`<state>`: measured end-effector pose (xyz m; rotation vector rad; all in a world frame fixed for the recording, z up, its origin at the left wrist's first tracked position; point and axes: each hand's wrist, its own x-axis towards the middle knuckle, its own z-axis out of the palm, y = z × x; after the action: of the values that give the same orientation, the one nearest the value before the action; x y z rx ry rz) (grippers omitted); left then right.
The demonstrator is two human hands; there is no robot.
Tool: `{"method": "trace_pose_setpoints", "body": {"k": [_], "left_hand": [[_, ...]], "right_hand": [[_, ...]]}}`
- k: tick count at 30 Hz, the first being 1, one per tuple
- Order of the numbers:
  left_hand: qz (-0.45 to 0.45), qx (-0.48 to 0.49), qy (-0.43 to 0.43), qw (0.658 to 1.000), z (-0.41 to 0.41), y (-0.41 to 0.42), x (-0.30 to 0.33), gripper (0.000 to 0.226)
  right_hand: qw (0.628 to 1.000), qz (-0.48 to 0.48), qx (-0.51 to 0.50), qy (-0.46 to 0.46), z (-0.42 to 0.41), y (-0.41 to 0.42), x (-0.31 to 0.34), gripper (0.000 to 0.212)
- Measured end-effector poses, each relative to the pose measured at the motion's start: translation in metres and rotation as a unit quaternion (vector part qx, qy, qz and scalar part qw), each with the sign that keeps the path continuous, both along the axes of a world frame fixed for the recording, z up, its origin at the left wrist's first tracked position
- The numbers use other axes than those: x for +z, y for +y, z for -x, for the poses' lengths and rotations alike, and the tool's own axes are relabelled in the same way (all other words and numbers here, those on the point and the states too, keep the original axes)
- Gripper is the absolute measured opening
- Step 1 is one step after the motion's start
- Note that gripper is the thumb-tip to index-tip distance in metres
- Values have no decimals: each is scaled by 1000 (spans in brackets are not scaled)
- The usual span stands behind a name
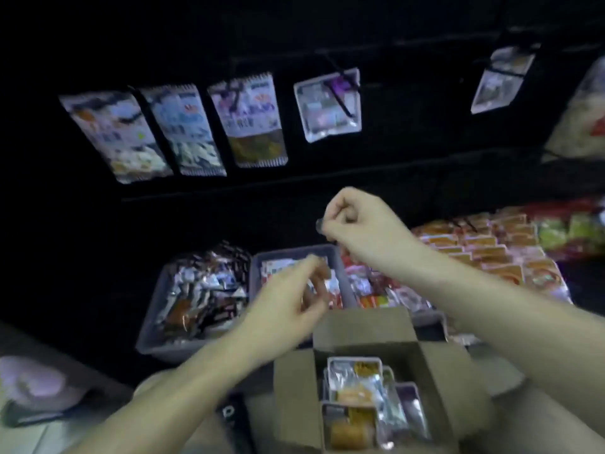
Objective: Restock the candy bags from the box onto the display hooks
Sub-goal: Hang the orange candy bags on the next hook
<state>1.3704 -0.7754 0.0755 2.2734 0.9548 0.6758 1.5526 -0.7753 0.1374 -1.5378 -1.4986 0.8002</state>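
At the bottom centre of the frame the box [370, 381] stood open with several candy bags [358, 391] inside, so much work remained. At the top, bags [252, 121] hung on hooks. The right hand [355, 217] pinched something small and dark; the left hand [288, 299] was blurred, loosely curled, apparently empty. Grey bins [196, 299] held more snacks.

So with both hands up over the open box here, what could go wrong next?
1. The right hand pinches something small and dark at its fingertips, too blurred to identify; it could drop into the open cardboard box or the grey bin below.
2. The left hand is motion-blurred over that bin, so a fast reach might knock packets out.
3. The display is dark, so a hook could be missed when hanging a candy bag.
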Motion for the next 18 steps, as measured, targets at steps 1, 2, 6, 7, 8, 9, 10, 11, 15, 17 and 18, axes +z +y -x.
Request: {"method": "trace_pose_setpoints", "body": {"k": [1,2,6,7,8,9,10,11,15,17,18], "left_hand": [[16,-24,53,998,-7,-4,-28,23],[34,-46,98,994,-13,-7,-54,23],[89,-73,256,960,-34,-22,-144,23],[104,-70,283,951,-39,-27,-160,25],[120,-68,303,943,-44,-33,-173,27],[133,-68,320,936,-49,-39,-184,29],[143,-70,339,927,-53,-46,-193,32],[146,-76,363,917,-58,-53,-201,38],[105,-120,452,878,-68,-71,-220,62],[69,-127,469,871,-71,-71,-224,74],[56,-122,472,871,-72,-70,-226,79]], "right_hand": [[999,40,5,-19,-8,-7,-27,10],[996,78,11,-43,-16,-14,-55,10],[963,221,44,-151,-43,-43,-163,15],[951,256,54,-167,-48,-51,-186,17],[941,286,61,-173,-52,-60,-205,20],[932,312,59,-174,-54,-69,-223,25],[925,336,49,-170,-55,-76,-239,34],[919,358,34,-163,-57,-84,-255,42],[894,436,-38,-96,-67,-114,-301,67],[888,454,-58,-44,-69,-121,-313,77],[886,457,-70,-16,-69,-121,-317,83]]}}
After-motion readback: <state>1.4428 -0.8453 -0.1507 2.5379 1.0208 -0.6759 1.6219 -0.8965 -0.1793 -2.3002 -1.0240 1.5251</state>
